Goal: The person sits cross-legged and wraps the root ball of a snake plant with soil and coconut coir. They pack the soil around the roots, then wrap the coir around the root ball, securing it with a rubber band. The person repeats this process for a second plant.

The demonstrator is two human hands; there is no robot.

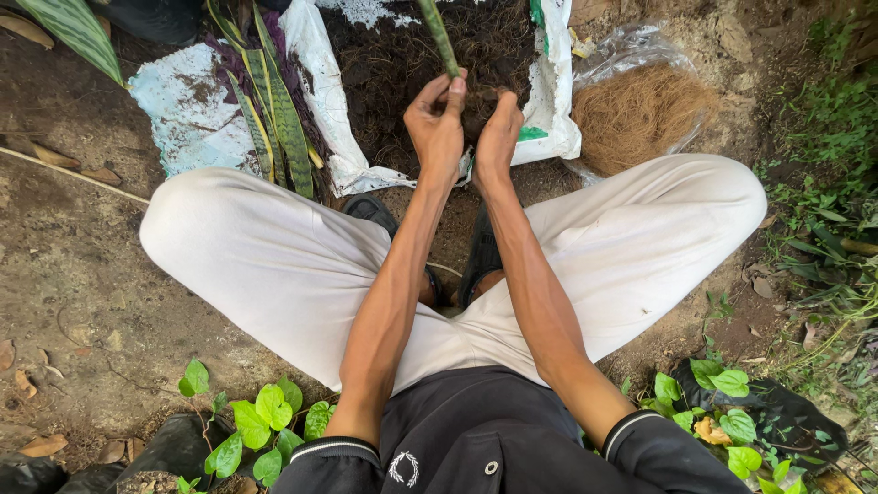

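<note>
We squat over a torn white sack [549, 91] spread open on the ground and filled with dark soil [393, 55], with a clear plastic bag [631, 46] of brown coconut fibre [640, 110] just beside it and a bundle of striped snake-plant leaves [270, 119] lying on the sack's other flap. Our left hand [437, 128] pinches a single green leaf cutting [441, 37] near its base, its long axis nearly upright and tilted slightly, the tip running out of view. Our right hand [496, 137], fingers curled narrowly, touches the base beside it above the soil.
</note>
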